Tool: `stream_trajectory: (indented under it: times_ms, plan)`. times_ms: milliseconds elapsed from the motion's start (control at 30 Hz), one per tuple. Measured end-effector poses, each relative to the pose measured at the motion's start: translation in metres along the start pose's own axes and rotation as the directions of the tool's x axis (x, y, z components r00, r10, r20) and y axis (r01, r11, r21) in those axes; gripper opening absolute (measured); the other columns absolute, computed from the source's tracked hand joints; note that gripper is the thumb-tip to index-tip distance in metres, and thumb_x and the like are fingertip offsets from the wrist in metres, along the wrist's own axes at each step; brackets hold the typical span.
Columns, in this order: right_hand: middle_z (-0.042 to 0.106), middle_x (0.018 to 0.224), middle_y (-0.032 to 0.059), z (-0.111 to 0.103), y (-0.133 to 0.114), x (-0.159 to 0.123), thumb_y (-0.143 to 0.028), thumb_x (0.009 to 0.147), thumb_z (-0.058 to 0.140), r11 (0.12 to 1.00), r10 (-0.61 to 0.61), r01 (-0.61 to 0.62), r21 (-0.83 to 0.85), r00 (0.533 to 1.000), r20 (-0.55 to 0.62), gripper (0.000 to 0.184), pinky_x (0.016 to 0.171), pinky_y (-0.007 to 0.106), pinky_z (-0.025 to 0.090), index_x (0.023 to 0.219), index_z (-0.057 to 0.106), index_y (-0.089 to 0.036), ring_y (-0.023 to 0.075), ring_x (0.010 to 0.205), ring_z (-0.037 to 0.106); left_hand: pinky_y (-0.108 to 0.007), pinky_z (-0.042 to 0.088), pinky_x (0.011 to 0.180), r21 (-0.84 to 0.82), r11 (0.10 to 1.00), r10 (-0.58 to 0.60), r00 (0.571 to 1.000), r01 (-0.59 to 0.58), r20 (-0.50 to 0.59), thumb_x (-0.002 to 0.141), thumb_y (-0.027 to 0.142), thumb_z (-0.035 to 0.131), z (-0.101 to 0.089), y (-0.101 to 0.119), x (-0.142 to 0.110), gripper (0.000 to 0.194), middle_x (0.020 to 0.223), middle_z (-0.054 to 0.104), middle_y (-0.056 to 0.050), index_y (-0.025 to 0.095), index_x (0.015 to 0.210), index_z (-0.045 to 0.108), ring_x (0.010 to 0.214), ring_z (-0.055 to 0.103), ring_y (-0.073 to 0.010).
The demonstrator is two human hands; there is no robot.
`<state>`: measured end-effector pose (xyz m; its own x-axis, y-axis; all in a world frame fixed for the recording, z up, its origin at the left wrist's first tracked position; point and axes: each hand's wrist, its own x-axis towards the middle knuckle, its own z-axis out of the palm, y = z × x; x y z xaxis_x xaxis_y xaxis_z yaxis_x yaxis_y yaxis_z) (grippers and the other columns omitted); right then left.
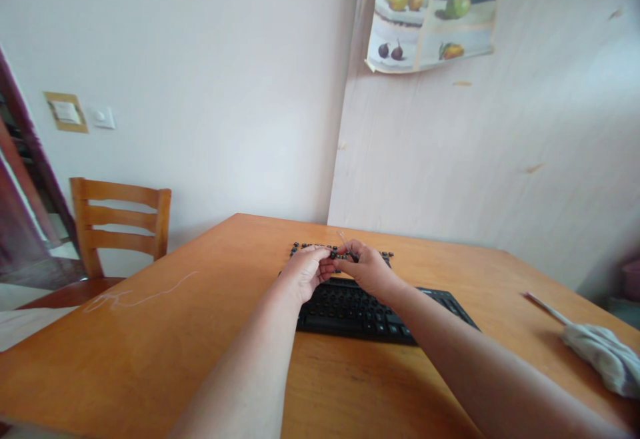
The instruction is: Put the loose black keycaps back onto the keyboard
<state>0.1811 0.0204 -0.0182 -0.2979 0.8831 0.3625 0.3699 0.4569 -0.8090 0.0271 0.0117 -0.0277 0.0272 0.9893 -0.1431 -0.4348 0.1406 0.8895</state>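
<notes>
My left hand (313, 270) pinches a small black keycap (333, 253) between thumb and fingertips, above the keyboard. Close against it, my right hand (367, 267) is closed on a slim tool with a dark handle and thin wire ends (342, 235), which looks like a keycap puller. Both hands nearly touch at the fingertips. Under my wrists lies a black keyboard (340, 324), partly covered by my forearms; its middle looks bare of some caps. Loose black keycaps (296, 245) are laid out in rows behind the hands, partly hidden by them.
A wooden table (210, 359) carries everything. On its right lies a stick with a grey-white cloth (603, 355) around its end. A pale string (145, 302) lies at left, near a white sheet (30, 322). A wooden chair (123, 219) stands beyond the left edge, a wall behind.
</notes>
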Motion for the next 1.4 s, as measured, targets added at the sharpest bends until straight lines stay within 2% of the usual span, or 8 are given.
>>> stream_trajectory:
  times_ms: [367,600,800,1033,1233,1400]
  plan:
    - [0.048,0.061,-0.0052,0.004,0.012,0.004,-0.038,0.073,0.064,1.000,-0.009,0.009,0.008,0.997,-0.074,0.028,0.054,0.024,0.032,0.091,0.065,-0.017,0.0108,0.057,0.039,-0.021,0.048,0.057,0.012,0.999,0.040,0.997,-0.041,0.067,0.077,0.010,0.059,0.001,-0.001,-0.003,0.014,0.071,0.068,-0.005,0.015,0.091,0.060,0.060,0.065,-0.0118]
    - [0.059,0.068,-0.0013,0.003,0.014,0.007,-0.035,0.074,0.063,0.996,-0.018,0.025,0.087,0.996,-0.088,0.028,0.060,0.025,0.039,0.093,0.068,-0.015,0.0118,0.061,0.049,-0.023,0.049,0.060,0.028,0.999,0.030,0.996,-0.032,0.082,0.077,0.018,0.062,0.002,0.000,-0.005,0.011,0.074,0.070,-0.008,0.015,0.086,0.056,0.067,0.069,-0.0165]
    - [0.057,0.064,-0.0028,0.005,0.019,0.007,-0.033,0.075,0.062,0.996,-0.057,0.042,-0.077,0.980,-0.192,0.022,0.056,0.024,0.036,0.088,0.066,-0.017,0.0116,0.058,0.047,-0.024,0.049,0.060,-0.015,1.000,0.001,0.994,0.001,0.107,0.078,0.020,0.059,0.002,-0.001,-0.003,0.009,0.078,0.072,-0.010,0.015,0.085,0.058,0.070,0.069,-0.0182]
    - [0.058,0.063,-0.0033,0.006,0.010,0.001,-0.033,0.078,0.060,0.984,-0.116,0.084,-0.158,0.971,-0.208,0.020,0.054,0.022,0.037,0.092,0.066,-0.019,0.0118,0.056,0.048,-0.025,0.048,0.060,-0.038,0.999,-0.013,0.995,0.017,0.104,0.078,0.021,0.058,0.001,-0.002,-0.001,0.009,0.077,0.072,-0.009,0.015,0.083,0.061,0.070,0.068,-0.0175]
    - [0.068,0.073,-0.0007,0.003,-0.001,-0.003,-0.031,0.080,0.058,0.942,-0.157,0.105,-0.318,0.977,-0.143,0.015,0.062,0.024,0.041,0.089,0.068,-0.023,0.0150,0.066,0.059,-0.025,0.047,0.061,-0.002,1.000,-0.004,0.994,0.004,0.109,0.075,0.024,0.063,0.002,-0.003,-0.001,0.014,0.073,0.070,-0.006,0.015,0.086,0.063,0.065,0.066,-0.0154]
    - [0.071,0.078,-0.0004,0.003,-0.001,-0.003,-0.032,0.080,0.059,0.909,-0.161,0.100,-0.405,0.980,-0.119,0.018,0.065,0.025,0.042,0.093,0.069,-0.025,0.0163,0.071,0.062,-0.025,0.046,0.063,-0.002,1.000,0.004,0.996,-0.003,0.090,0.072,0.023,0.066,0.003,-0.003,-0.002,0.013,0.071,0.069,-0.004,0.016,0.082,0.061,0.063,0.064,-0.0136]
